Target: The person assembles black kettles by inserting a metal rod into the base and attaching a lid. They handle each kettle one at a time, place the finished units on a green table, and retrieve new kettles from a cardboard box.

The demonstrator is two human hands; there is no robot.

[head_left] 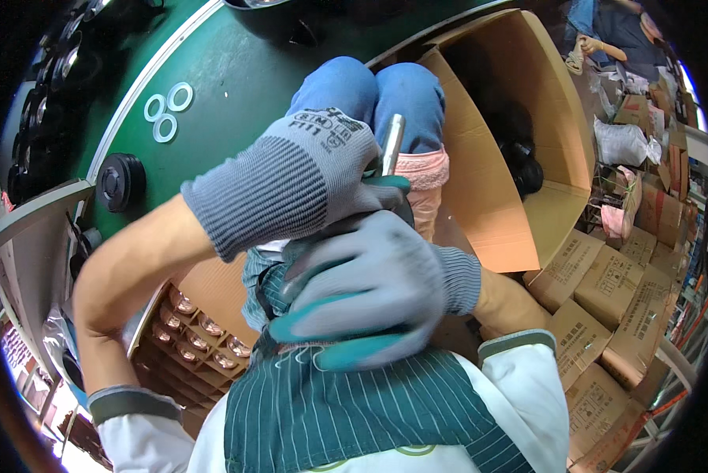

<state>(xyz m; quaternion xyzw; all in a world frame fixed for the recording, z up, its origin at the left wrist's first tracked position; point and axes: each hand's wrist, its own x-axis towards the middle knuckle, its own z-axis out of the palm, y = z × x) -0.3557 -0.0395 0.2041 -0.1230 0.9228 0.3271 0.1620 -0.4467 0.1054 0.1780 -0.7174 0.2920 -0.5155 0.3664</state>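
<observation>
Both my hands wear grey knit gloves with green-coated palms and fingers. My left hand (310,162) is bent inward over my lap, its fingers curled beside a shiny metal rod (393,142) that sticks up past them; it appears to grip the rod. Closer to my body, my right hand (377,284) lies across with its fingers curved to the left, slightly blurred. A dark object shows in part between and beneath the two gloves; its shape is mostly hidden. Behind the hands are my blue-clad knees and a striped green apron (354,418).
On the green tabletop (212,87) lie three pale rings (165,126) and a black round lid-like part (120,182). An open carton (480,165) with black items stands right. A divided box (188,339) holds silvery round pieces. Stacked cartons (606,315) fill the right; another person (618,35) sits beyond.
</observation>
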